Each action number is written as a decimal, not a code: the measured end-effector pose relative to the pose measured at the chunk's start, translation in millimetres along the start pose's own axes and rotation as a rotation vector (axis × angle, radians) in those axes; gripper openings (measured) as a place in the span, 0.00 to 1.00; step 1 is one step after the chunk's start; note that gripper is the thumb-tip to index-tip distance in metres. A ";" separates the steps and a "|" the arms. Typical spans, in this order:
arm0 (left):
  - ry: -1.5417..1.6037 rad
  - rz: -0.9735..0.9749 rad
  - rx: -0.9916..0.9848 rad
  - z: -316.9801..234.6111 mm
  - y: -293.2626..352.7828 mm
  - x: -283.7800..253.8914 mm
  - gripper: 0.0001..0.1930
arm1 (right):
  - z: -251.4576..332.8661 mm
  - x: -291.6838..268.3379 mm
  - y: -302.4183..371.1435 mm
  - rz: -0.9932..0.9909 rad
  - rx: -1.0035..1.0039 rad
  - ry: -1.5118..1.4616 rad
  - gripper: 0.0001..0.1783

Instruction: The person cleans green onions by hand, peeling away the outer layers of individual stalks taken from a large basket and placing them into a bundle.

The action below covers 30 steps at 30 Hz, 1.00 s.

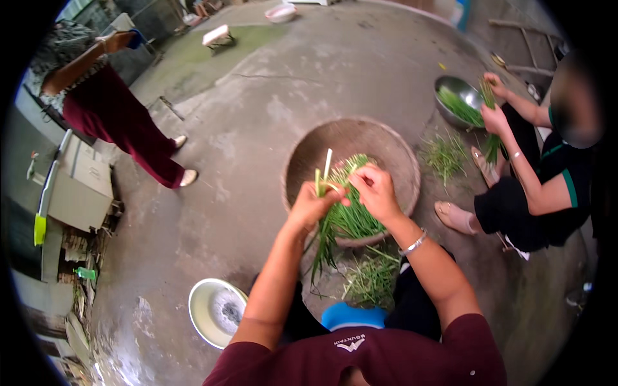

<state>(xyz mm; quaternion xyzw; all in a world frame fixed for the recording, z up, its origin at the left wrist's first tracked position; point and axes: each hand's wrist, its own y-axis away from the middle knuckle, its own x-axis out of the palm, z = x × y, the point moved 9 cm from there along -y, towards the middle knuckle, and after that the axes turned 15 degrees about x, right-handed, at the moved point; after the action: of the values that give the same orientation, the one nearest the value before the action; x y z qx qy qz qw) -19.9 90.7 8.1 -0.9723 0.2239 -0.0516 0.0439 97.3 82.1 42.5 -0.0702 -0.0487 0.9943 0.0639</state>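
My left hand [312,204] is closed around a small bunch of chives [324,241]. Their pale stalk ends stick up above the fist, and the long green leaves hang down over the basin's near left rim. Just beside it, my right hand [376,192] is pinched, with a pale green piece of stalk at the fingertips, partly covered by the fingers. Both hands are over a wide, round brown basin [308,149]. A heap of chives [360,215] lies inside it, pale ends toward the far side.
Trimmed leaves [370,280] lie between my legs; another scrap pile [444,156] is right of the basin. A seated person [547,186] holds greens beside a metal bowl [446,83]. At left are a white bucket [201,315] and a standing person [116,116].
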 end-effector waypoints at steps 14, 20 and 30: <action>0.223 0.041 -0.124 12.4 4.1 23.5 0.09 | -0.3 -14.3 10.2 0.003 0.071 -0.020 0.05; 0.257 0.031 -0.134 4.7 4.1 26.9 0.09 | 2.6 -19.3 5.5 0.024 0.007 0.053 0.05; 0.153 -0.017 -0.079 9.1 -2.0 19.8 0.09 | 9.9 -19.0 8.0 0.052 -0.058 0.191 0.04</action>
<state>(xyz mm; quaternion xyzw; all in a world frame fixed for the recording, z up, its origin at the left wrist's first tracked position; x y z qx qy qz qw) -0.2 84.4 0.9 -0.9684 0.2201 -0.1171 -0.0119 113.6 70.7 54.0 -0.1677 -0.0695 0.9825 0.0405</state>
